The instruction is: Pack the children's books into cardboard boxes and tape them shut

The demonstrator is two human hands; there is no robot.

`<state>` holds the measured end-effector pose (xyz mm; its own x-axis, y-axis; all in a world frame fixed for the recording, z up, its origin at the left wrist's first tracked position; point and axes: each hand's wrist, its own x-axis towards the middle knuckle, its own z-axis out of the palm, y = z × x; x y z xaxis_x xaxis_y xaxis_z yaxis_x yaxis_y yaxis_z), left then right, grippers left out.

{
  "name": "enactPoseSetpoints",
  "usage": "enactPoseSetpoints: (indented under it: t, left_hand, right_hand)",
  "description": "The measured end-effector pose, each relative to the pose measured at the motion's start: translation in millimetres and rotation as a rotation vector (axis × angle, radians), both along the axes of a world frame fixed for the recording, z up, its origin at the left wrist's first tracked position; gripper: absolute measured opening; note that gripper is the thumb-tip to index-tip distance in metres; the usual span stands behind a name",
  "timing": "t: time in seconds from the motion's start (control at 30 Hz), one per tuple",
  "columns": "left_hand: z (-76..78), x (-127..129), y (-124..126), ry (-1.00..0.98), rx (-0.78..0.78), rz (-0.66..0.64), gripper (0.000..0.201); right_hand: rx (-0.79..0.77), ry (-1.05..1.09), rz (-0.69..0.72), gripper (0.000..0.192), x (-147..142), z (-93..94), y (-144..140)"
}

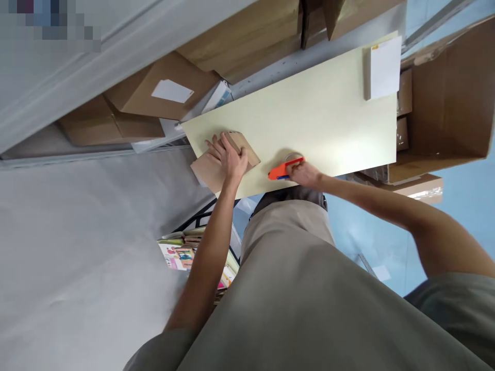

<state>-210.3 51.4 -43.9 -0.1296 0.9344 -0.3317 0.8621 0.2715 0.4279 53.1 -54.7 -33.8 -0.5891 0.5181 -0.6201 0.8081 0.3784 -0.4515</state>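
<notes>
A small brown cardboard box lies towards the left end of the cream tabletop, with a wide flap sticking out on its left. My left hand grips it, thumb along the near right side and fingers spread over the top and flap. In my right hand is an orange-red tape dispenser, held just right of the box near the table's front edge and apart from it. A clear roll shows behind its handle. My fingers partly cover the handle.
A white block, perhaps stacked labels, sits at the tabletop's far right corner. A large open carton stands to the right with small boxes inside. Brown cartons line the back. Below left, a black-framed rack holds printed packages.
</notes>
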Motion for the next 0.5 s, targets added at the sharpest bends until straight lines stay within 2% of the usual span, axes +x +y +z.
enactPoseSetpoints:
  t: [0.07, 0.13, 0.3, 0.43, 0.5]
  left_hand:
    - [-2.1, 1, -3, -0.046, -0.003, -0.017, 0.092]
    - [-1.3, 4, -8, -0.083, 0.000, -0.047, 0.092]
    - [10.3, 5, -23, -0.106, 0.020, -0.168, 0.089]
    - [22.2, 0, -38, -0.046, -0.048, -0.306, 0.088]
    - [26.5, -1, -50, -0.006, -0.063, -0.312, 0.088]
  right_hand:
    - [0.035, -0.085, -0.051, 0.060, 21, 0.4, 4]
    - [0.072, -0.116, -0.070, 0.062, 25, 1.4, 15]
    - [0.089, -0.072, -0.018, 0.061, -11, -5.8, 46]
    - [0.069, 0.028, 0.075, 0.060, -40, -12.8, 48]
    - [0.056, 0.062, 0.107, 0.060, -52, -12.8, 44]
